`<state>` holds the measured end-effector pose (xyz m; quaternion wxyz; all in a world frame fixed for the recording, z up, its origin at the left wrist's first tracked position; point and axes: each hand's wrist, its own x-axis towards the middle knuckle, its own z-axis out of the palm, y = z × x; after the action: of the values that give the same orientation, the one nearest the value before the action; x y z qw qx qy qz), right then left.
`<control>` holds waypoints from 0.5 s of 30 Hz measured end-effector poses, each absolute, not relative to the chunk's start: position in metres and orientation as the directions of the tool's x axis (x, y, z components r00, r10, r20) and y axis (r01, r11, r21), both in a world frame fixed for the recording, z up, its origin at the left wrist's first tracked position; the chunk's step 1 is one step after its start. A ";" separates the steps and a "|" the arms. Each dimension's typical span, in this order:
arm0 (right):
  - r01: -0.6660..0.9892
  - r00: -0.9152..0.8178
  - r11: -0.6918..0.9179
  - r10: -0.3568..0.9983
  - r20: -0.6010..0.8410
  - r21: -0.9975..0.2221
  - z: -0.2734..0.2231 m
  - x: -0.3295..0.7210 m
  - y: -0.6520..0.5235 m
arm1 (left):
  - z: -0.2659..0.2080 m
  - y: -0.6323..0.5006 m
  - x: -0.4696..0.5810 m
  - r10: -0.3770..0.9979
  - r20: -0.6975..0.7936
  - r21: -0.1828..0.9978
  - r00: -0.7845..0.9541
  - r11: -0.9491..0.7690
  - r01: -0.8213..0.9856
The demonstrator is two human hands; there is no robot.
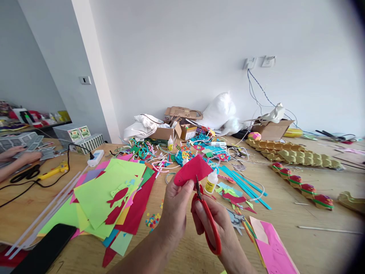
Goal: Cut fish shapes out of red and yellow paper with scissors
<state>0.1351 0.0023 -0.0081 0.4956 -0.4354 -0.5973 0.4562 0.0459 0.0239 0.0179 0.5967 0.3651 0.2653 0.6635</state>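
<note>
My left hand (177,203) pinches a piece of red paper (192,170) between thumb and fingers, held up above the table. My right hand (212,219) is wrapped round the red handles of a pair of scissors (213,232). The scissor blades point up and lie against the lower edge of the red paper; whether they are cutting into it I cannot tell. Just behind the scissors stands a small white glue bottle (211,182) with a yellow label. Left of my left hand, red fish-shaped cutouts (118,198) rest on a stack of green paper (98,190).
A black phone (45,247) lies front left. Paper scraps (234,198) and pink paper (275,249) are on the right, with painted egg-carton strips (308,188) beyond. Cardboard boxes (165,133) stand against the wall. Another person's hands (17,158) work at far left, near a yellow glue gun (54,170).
</note>
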 end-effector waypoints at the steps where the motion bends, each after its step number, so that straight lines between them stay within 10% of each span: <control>1: 0.080 -0.136 0.203 0.972 0.191 -0.976 -0.005 0.136 0.002 | 0.017 0.024 0.046 0.986 0.168 0.788 -0.019 -0.146 -0.598; 15: 0.189 -0.196 0.093 0.979 0.056 -0.978 0.009 0.142 -0.001 | 0.016 0.030 0.043 0.960 0.281 0.810 -0.009 -0.242 -0.535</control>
<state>0.1424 -0.0009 0.0092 0.4167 -0.4781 -0.6107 0.4741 0.0427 0.0304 0.0155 0.5622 0.4236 0.2509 0.6645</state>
